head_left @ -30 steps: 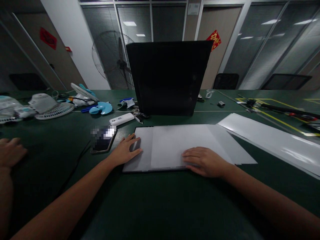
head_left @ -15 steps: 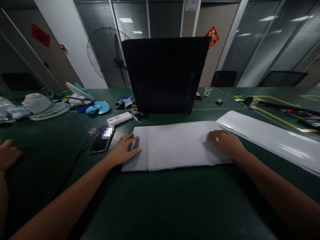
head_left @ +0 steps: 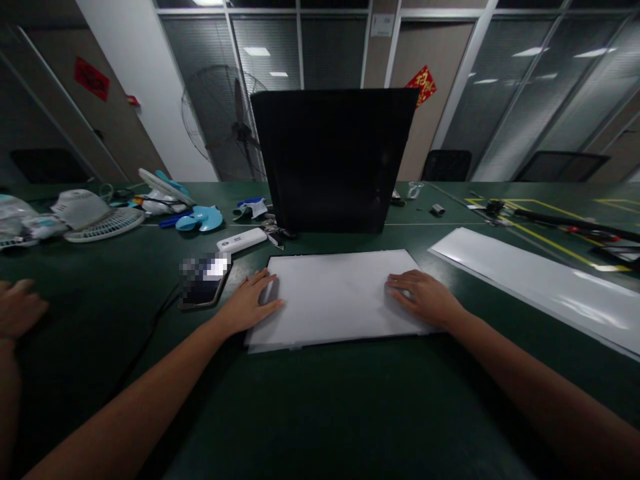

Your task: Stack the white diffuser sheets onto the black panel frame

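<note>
A white sheet (head_left: 340,297) lies over a thin dark-edged panel on the green table (head_left: 320,407). On its left end rests my left hand (head_left: 250,303), thumb and fingers apart. My right hand (head_left: 423,297) lies on the sheet's right end with its fingers stretched to the left. The sheet's lower left corner sticks out a little past the dark edge. Just left of my left hand is a phone (head_left: 205,283), and a white oblong device (head_left: 243,241) lies above it.
Behind the sheet stands a large black panel (head_left: 335,160). Glossy white sheets (head_left: 540,287) lie at the right. White fan parts (head_left: 105,223) and a light blue fan blade (head_left: 200,219) are at the left. Another person's hand (head_left: 20,310) is at the left edge.
My right hand has moved left, and the upper white sheet has shifted left over the panel, now lined up with it more closely. The camera view has tilted up slightly.
</note>
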Motion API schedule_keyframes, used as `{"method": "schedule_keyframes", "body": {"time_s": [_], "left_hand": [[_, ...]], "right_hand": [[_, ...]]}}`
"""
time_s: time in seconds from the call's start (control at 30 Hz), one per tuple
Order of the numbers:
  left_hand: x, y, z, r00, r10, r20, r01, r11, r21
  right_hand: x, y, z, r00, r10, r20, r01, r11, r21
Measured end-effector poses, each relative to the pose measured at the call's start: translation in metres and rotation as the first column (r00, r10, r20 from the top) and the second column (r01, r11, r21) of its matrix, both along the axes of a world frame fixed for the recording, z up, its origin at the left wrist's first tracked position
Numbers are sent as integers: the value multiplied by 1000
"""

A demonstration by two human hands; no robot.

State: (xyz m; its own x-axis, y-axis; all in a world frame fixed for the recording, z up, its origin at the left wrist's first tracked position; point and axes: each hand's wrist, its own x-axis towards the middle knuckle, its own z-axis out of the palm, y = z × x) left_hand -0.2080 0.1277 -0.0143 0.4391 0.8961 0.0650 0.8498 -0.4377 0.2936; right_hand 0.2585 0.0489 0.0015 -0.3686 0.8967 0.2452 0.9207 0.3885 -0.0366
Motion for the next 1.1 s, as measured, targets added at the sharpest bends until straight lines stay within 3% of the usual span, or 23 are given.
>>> {"method": "schedule_keyframes", "body": {"time_s": [0.07,0.13,0.3,0.37,0.43,0.5,0.53,0.87,1.1], "left_hand": [[-1,1,-2,1000,-2,-6,2,1000,8],[-1,2,-2,1000,-4,-10,4,1000,10],[-1,2,-2,1000,-6,-21,7,1000,15],[-2,3,-4,1000,-10,-19,10,1000,15],[-3,4,-5,1000,-7,-14,7,1000,12],[-4,5,-6,1000,-5,-7,5,1000,14],[-3,4,-6,1000,-6,-4,6,1000,18],[0,1,1,1000,-6,10,6,1000,15],[-1,-4,4,1000,-6,31,4,999,41]], "right_hand": [[12,5,-2,1000,-27,-8,28,1000,10],[37,11,-3,988,-152,-15,152,987,57],[128,12,-5,856,-513,-61,517,844,146],[157,6,-6,762,-644,-61,647,757,92],[176,2,-9,628,-778,-24,777,628,-51],[185,0,-12,532,-846,29,835,518,-187],[186,1,-12,515,-856,44,840,495,-223],[174,8,-9,533,-833,146,843,507,-182],[172,10,-17,520,-844,136,854,508,-114]]}}
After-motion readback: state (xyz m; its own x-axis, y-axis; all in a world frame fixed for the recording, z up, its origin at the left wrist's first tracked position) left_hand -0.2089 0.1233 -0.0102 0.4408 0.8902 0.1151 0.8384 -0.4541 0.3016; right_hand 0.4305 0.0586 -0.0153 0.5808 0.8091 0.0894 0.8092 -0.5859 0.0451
